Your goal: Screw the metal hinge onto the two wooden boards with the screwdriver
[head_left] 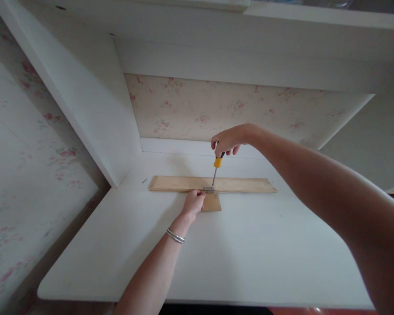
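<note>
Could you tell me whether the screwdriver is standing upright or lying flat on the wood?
Nearly upright: the right hand grips the screwdriver from above, its tip down on the metal hinge.

- Head camera is looking forward and down over the white desk (236, 262), arm's reach back.
- It is facing the wallpapered wall (216, 109) beyond the fingertips.

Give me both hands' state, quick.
Left hand: closed on the small wooden piece beside the hinge.
Right hand: closed around the screwdriver.
</note>
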The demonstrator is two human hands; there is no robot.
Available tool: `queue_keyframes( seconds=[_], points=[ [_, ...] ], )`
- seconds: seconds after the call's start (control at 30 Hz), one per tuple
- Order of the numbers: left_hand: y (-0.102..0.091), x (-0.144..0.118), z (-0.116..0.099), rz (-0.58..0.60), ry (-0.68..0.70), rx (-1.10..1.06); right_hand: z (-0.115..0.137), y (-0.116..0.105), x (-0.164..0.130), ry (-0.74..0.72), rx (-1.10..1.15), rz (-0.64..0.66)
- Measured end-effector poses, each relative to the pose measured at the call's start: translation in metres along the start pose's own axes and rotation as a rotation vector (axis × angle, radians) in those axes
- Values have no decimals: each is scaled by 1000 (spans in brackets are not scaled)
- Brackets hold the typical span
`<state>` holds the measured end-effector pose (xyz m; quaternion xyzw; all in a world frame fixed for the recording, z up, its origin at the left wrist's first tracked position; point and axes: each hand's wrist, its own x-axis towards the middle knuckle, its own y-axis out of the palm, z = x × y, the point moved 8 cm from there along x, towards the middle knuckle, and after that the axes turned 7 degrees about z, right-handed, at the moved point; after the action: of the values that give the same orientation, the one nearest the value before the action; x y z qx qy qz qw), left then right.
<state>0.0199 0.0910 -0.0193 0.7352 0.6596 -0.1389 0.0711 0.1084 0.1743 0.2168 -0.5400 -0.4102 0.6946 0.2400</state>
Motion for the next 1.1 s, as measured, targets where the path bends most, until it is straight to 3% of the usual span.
queue_keyframes(
  seconds=[0.5,0.67,1.1],
  points=[
    [1,0,0,9,1,8,-4,-8,4,34,-99,-108],
    [1,-1,-1,11,-9,5,0,-6,5,-40,-64,-88],
    [0,-3,-3,3,-6,31,-4,-5,6,-11,-42,-117]
  ],
)
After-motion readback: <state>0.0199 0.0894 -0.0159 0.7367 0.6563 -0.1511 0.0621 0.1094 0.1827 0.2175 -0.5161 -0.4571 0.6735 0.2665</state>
